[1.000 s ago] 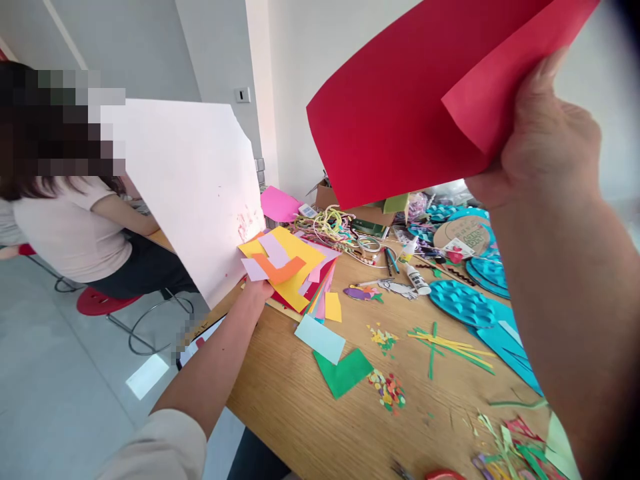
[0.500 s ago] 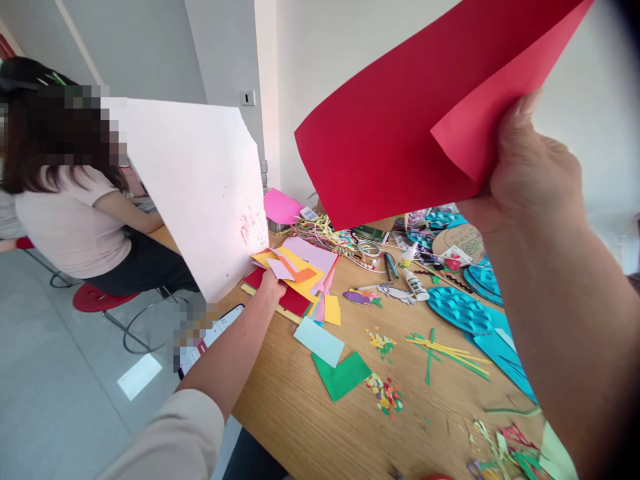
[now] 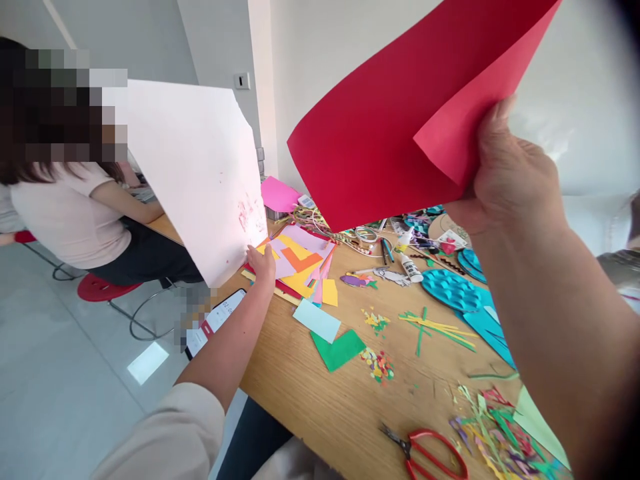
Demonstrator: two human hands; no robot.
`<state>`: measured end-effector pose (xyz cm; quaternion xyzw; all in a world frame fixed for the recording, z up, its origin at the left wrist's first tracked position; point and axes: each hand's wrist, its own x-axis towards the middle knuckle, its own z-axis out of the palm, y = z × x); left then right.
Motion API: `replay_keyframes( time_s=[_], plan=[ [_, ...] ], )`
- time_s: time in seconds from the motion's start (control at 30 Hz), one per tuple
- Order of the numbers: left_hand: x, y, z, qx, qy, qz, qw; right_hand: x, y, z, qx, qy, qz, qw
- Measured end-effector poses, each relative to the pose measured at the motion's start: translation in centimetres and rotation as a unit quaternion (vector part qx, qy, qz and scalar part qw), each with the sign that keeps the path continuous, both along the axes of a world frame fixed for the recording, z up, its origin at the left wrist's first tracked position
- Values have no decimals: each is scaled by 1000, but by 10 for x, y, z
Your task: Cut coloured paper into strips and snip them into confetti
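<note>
My right hand is closed on a large sheet of red paper, raised above the table with one corner folded over towards the thumb. My left hand is at the near left edge of a pile of coloured paper. Its thumb and fingers are apart, with the fingertips beside the lower edge of a big white sheet that stands upright and has reddish smudges. Orange and yellow pieces lie on top of the pile. Close by are a light blue card and a notched green piece.
Red-handled scissors and paper scraps lie at the front. Glue bottles, paper fish, paper strips and blue egg-carton-like pieces spread rightward. A phone lies left; a person sits beyond.
My left hand has let go of the orange and yellow pieces, which now lie flatter, and shifted towards the white sheet. The red paper stays in my right hand. More of the scissors shows.
</note>
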<state>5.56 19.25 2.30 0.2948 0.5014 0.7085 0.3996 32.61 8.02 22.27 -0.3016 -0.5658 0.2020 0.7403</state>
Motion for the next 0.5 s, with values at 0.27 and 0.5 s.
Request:
replay_keyframes(
  time_s=[0.27,0.5],
  plan=[
    [7,-57,25,105,172,-154,967,-10,-19,2,16,-44,-8,999],
    [3,-107,10,108,386,-385,831,-24,-37,16,17,-44,-54,997]
  ],
)
